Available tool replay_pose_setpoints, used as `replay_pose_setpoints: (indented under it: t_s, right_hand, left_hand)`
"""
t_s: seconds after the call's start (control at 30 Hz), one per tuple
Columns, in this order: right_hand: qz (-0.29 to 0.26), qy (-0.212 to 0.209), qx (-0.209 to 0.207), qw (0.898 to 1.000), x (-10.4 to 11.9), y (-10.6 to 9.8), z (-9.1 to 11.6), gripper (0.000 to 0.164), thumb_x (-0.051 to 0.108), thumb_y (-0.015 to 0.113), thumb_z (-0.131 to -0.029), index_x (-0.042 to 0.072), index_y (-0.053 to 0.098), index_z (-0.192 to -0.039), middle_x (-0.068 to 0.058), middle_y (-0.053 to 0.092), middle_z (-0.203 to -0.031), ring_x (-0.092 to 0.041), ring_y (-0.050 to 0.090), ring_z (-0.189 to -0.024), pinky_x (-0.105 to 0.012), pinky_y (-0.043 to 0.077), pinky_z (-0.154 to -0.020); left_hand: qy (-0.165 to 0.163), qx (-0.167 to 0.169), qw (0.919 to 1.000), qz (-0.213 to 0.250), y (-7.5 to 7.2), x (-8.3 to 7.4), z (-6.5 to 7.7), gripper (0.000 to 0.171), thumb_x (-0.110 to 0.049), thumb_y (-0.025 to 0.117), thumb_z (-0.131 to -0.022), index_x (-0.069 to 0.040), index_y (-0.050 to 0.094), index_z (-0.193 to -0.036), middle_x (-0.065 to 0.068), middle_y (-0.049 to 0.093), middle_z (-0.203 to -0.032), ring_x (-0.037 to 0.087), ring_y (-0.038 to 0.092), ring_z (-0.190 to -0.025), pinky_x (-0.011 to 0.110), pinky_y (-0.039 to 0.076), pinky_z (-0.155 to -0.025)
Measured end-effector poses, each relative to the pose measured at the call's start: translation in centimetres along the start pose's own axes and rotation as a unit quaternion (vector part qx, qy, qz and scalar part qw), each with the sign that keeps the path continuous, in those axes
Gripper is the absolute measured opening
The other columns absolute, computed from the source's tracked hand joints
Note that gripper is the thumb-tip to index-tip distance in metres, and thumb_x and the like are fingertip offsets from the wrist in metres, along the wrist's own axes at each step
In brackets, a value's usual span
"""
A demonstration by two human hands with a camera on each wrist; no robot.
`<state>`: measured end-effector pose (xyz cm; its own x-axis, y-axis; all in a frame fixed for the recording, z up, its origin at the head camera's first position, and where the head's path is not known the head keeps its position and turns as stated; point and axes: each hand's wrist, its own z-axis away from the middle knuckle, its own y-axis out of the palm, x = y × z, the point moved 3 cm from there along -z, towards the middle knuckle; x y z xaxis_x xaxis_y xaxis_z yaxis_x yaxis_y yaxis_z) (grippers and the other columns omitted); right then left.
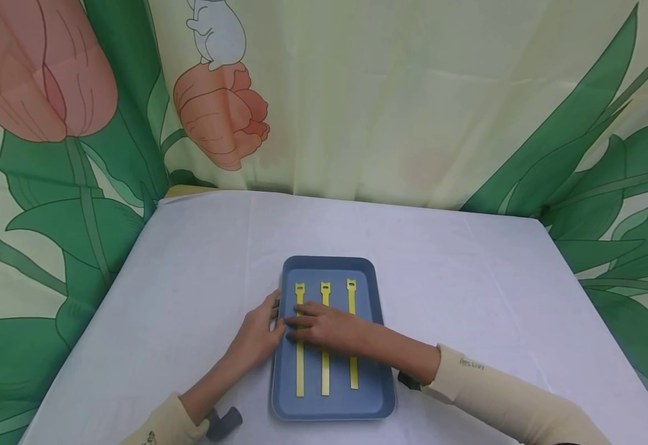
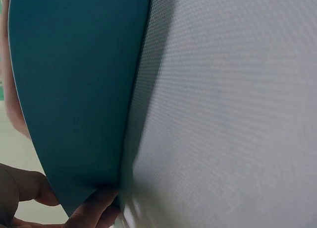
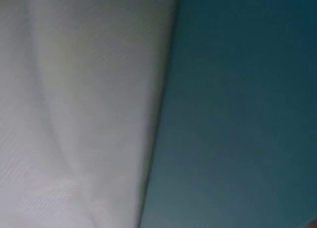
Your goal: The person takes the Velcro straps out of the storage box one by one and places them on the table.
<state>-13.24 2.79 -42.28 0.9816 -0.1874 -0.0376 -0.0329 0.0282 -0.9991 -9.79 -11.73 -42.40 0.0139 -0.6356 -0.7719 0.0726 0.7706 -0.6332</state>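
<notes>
A blue tray holds three yellow strap-like cable ties, laid side by side lengthwise, their slotted heads toward the far end. My left hand is at the tray's left edge. In the left wrist view, its fingers pinch the tray wall near the rim. My right hand reaches over the tray from the right, crossing the middles of the ties. Its extended fingers lie over the leftmost tie; whether they touch it I cannot tell. The right wrist view shows mostly the tray's side.
A white cloth covers the table under the tray. Behind it hangs a curtain printed with flowers and leaves. A dark cylindrical piece sits by the left wrist.
</notes>
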Motion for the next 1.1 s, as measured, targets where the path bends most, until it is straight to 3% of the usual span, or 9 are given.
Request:
replay_pose_setpoints:
  t_s: [0.3,0.7,1.1]
  right_hand:
    - [0.021,-0.021,0.036,0.999,-0.39,0.02,0.12,0.047,0.020,0.071,-0.085,0.018,0.059,-0.130,0.000,0.050,-0.138,-0.022,0.040,-0.131,-0.026,0.042,-0.097]
    - [0.017,-0.055,0.015,0.998,-0.59,0.08,-0.08,0.042,0.022,0.073,-0.082,0.017,0.064,-0.123,0.000,0.057,-0.129,-0.016,0.048,-0.124,-0.025,0.039,-0.101]
    - [0.059,-0.089,-0.022,0.994,-0.68,-0.05,-0.38,0.029,0.016,0.067,-0.087,0.014,0.064,-0.116,0.000,0.063,-0.119,-0.013,0.053,-0.115,-0.025,0.036,-0.104]
  left_hand:
    - [0.004,-0.003,0.9999,-0.010,0.08,0.08,-0.10,0.057,0.000,0.053,-0.088,0.009,0.032,-0.140,0.026,0.050,-0.130,0.037,0.049,-0.120,0.048,0.038,-0.100]
    - [0.007,-0.003,1.0000,-0.003,0.12,0.11,-0.02,0.057,0.000,0.053,-0.088,0.008,0.032,-0.140,0.026,0.049,-0.132,0.037,0.049,-0.121,0.048,0.039,-0.099]
    - [0.013,0.000,0.9999,0.001,0.02,0.10,-0.02,0.058,0.002,0.053,-0.087,0.008,0.032,-0.140,0.026,0.049,-0.132,0.037,0.051,-0.118,0.048,0.040,-0.099]
